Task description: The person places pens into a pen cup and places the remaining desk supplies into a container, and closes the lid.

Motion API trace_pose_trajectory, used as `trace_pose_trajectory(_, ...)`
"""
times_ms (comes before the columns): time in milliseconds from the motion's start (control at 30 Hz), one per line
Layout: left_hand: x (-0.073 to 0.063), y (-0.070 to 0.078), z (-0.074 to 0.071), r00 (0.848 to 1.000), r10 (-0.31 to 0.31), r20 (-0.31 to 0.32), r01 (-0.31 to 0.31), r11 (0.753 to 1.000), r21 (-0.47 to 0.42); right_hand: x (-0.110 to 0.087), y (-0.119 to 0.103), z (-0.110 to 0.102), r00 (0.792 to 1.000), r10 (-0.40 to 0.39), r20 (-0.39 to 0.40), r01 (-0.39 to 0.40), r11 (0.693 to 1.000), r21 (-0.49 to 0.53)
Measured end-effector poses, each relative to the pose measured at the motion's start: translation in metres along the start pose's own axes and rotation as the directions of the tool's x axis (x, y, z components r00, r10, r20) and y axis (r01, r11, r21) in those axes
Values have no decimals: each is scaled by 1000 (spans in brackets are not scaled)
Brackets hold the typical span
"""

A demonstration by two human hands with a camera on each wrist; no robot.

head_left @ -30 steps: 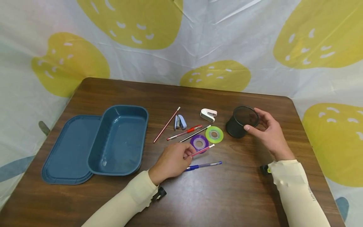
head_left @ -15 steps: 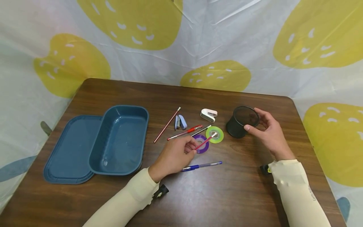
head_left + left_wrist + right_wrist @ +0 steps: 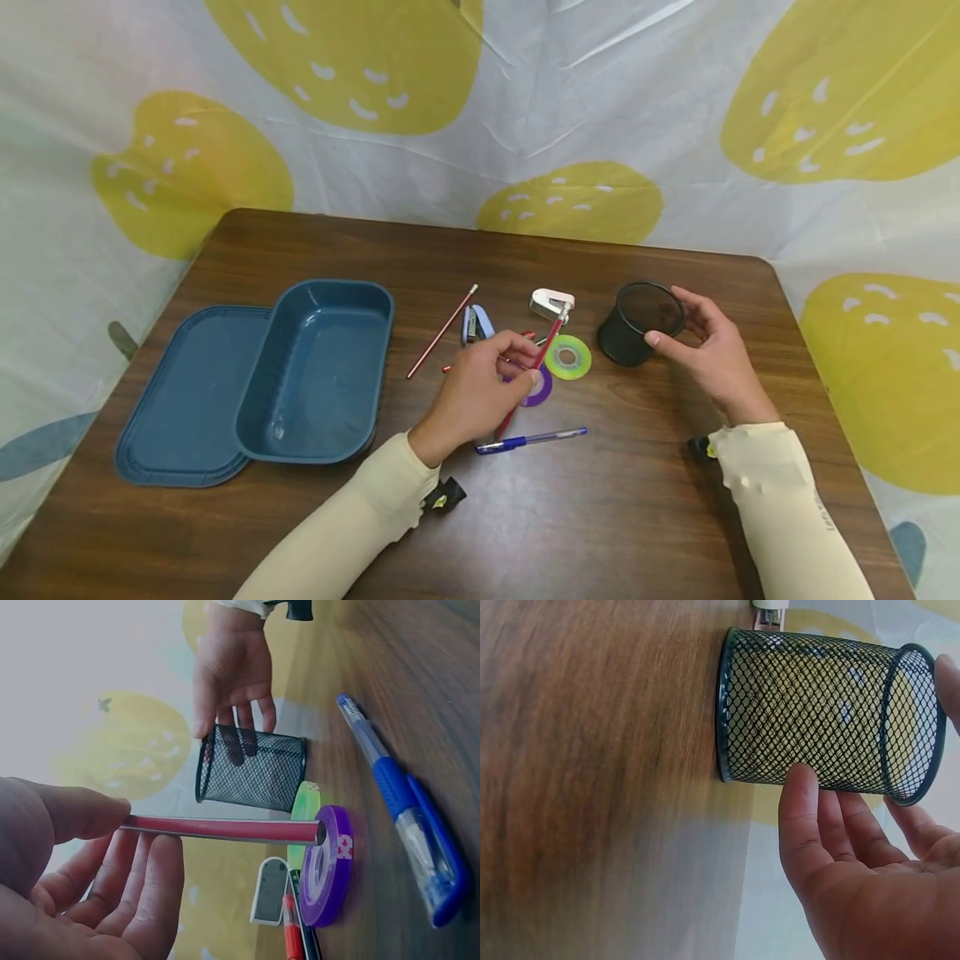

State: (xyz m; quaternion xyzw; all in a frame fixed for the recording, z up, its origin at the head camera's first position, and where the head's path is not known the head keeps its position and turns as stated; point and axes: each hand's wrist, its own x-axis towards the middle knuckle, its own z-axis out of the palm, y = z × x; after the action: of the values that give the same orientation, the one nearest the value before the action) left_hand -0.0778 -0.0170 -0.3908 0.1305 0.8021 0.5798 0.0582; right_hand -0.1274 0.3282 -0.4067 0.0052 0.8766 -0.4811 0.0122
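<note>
My left hand [image 3: 483,387] pinches a red pencil [image 3: 225,828] between thumb and fingers, raised above the table and tilted, its white-tipped end up and away. Beneath it lie a purple tape roll [image 3: 324,866] and a blue pen [image 3: 531,440]. A green tape roll [image 3: 568,358] is just right of the purple one. My right hand [image 3: 716,358] holds an upright black mesh pen cup [image 3: 626,337], thumb at the rim and fingers against its side. The cup stands on the table with nothing seen inside. A red pen [image 3: 292,930] is mostly hidden behind my left hand in the head view.
On the left stands an open blue box [image 3: 315,375], overlapping its blue lid [image 3: 187,400]. Another red pencil [image 3: 441,332], a light blue stapler [image 3: 480,323] and a small white stapler-like piece [image 3: 549,302] lie toward the back. A dark slim stick [image 3: 303,911] lies beside the red pen.
My left hand has lifted the red pencil off the table, moved slightly right and away, and turned the pencil steeper. My right hand and the pen cup have stayed put.
</note>
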Motion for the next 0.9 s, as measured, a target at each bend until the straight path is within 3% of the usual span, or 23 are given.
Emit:
trace_pose_trajectory(233,11,6,3,999,42,-12,-44,991,-123,0,2,0,1000,-5,-6,5,1000,6)
trace_pose_trajectory(433,23,18,15,995,87,-50,-96,971,-219,-1,2,-3,1000,8,2,-8,1000,11)
trace_pose_trajectory(667,40,32,26,989,135,-65,-147,955,-257,-2,3,-4,1000,10,0,-10,1000,12)
trace_pose_trajectory(900,51,33,33,986,145,-85,-163,948,-273,-2,4,-1,1000,6,4,-6,1000,20)
